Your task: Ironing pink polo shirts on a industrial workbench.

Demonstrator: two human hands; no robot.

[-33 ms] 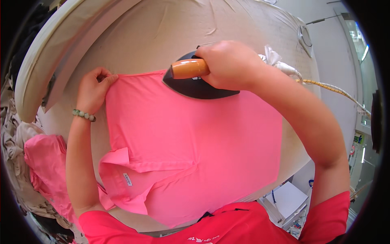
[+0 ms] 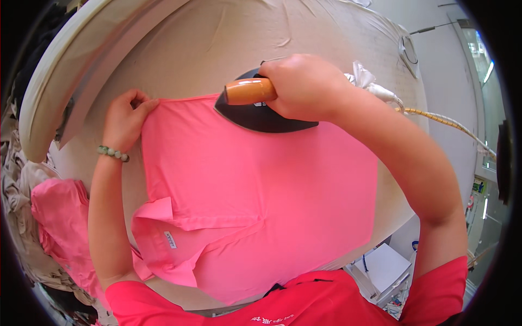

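A pink collared shirt (image 2: 315, 185) lies spread on the cream-covered ironing table (image 2: 239, 38), its collar (image 2: 163, 239) toward the near left. At the shirt's far left corner, my left hand (image 2: 124, 119) pinches the fabric between thumb and fingers. My right hand (image 2: 304, 87) is wrapped round the wooden handle of a dark iron (image 2: 266, 119), which rests on the shirt near its far edge, tip to the left. The palm hides part of the handle.
A padded, cloth-covered arm board (image 2: 70, 70) curves over the table's left side. Another pink garment (image 2: 61, 212) and beige cloths (image 2: 22, 217) are heaped at left. A cord (image 2: 440, 117) and hose run from the iron to the right. A white box (image 2: 383, 266) stands below the table's near right edge.
The iron has slid slightly left along the shirt with my right hand. My left hand keeps its pinch on the corner.
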